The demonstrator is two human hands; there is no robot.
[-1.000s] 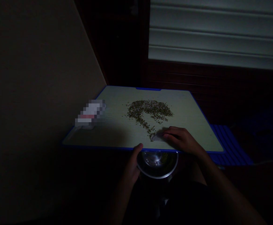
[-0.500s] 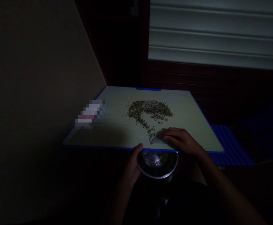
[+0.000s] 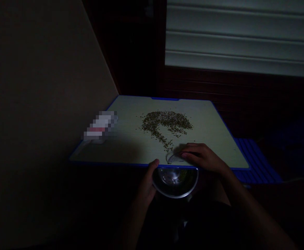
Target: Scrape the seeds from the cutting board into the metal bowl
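Small brown-green grains or seeds (image 3: 164, 122) lie spread on a pale board with a blue rim (image 3: 204, 111), a thin trail running towards its near edge. My right hand (image 3: 204, 158) is closed on a thin, translucent, curved-edged piece (image 3: 174, 158), pressed on the board by that edge; a few grains sit beside it. Under the edge a shiny metal bowl (image 3: 176, 196) holds some grains. My left hand (image 3: 148, 184) grips the bowl's left side, its thumb up against the board's edge; the other fingers are mostly hidden.
A blurred white box (image 3: 101, 126) with a red band sits at the board's left side. A wall (image 3: 50, 86) rises close on the left. Blue slats (image 3: 257, 161) show beyond the board's right edge, and the room is dark.
My right hand has drawn the translucent piece slightly nearer, to the board's near edge, with a few grains beside it. My left hand and the bowl stay put.
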